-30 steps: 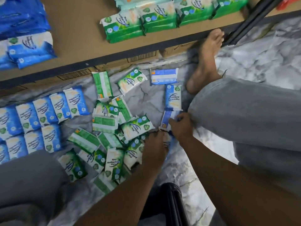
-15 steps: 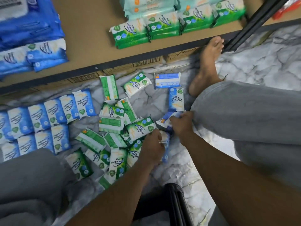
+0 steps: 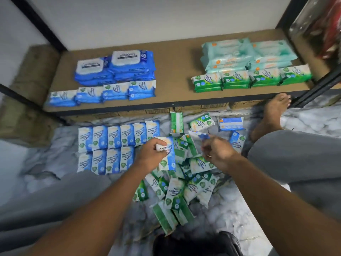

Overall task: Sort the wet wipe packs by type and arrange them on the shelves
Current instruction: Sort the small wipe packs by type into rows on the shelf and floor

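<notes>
My left hand (image 3: 151,154) grips a blue-and-white wipe pack (image 3: 167,154), lifted above the floor. My right hand (image 3: 215,152) pinches another blue pack (image 3: 200,135) by its end. Below both hands lies a loose heap of green wipe packs (image 3: 177,193) on the marble floor. To the left, blue packs lie in two neat rows (image 3: 112,145). Two more blue packs (image 3: 231,123) lie at the right near my foot. On the brown shelf board (image 3: 173,71) stand blue packs (image 3: 103,93), larger blue packs (image 3: 118,67), green packs (image 3: 251,78) and pale teal packs (image 3: 245,52).
My bare foot (image 3: 271,115) rests by the shelf's black right post (image 3: 317,87). My grey-trousered knees (image 3: 295,163) flank the heap. A black object (image 3: 199,244) sits at the bottom edge. Flattened cardboard (image 3: 156,111) lies under the shelf.
Both hands have risen from the floor, each lifting a blue pack. The view has tilted up, so the whole shelf board now shows.
</notes>
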A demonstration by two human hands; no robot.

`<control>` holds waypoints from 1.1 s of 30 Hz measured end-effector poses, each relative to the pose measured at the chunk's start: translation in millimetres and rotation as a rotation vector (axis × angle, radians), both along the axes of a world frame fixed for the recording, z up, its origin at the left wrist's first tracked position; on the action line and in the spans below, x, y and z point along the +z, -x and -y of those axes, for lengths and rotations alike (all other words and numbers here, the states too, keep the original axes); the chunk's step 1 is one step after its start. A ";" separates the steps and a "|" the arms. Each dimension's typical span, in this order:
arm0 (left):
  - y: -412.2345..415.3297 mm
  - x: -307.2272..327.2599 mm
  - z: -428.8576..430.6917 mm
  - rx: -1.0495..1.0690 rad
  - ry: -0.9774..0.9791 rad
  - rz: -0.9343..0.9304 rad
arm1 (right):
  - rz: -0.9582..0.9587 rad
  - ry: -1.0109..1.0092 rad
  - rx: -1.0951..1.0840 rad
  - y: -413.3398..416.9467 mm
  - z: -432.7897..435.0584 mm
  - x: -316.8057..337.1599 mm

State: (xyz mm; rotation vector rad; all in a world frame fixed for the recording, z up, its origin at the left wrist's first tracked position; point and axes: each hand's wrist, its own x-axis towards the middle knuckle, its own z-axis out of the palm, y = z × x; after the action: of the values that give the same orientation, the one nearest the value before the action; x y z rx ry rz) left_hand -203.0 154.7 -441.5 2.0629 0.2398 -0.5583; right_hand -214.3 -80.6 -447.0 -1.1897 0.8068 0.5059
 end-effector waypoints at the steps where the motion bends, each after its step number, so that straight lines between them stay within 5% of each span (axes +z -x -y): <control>1: 0.7 6.3 -11.3 0.009 0.008 0.008 | -0.004 0.038 0.035 -3.9 -11.0 2.8; 6: 4.0 37.0 -63.2 0.003 -0.018 0.057 | 0.065 0.219 0.118 -20.3 -63.7 20.0; 21: -78.8 98.0 -215.1 -0.141 -0.386 0.202 | 0.196 0.185 0.357 -79.3 -205.6 31.7; 27: -117.2 47.9 -266.9 0.001 -0.349 0.164 | 0.206 0.290 0.391 -116.7 -252.5 -9.3; 33: -120.1 -46.3 -267.3 -0.087 -0.333 0.087 | 0.166 0.412 0.410 -141.6 -281.0 -67.4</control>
State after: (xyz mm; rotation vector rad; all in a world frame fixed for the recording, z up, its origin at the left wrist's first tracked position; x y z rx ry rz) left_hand -82.9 422.1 -487.8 2.4242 0.2028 -0.5055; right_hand -72.7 200.4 -514.4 -1.7728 0.5351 0.5803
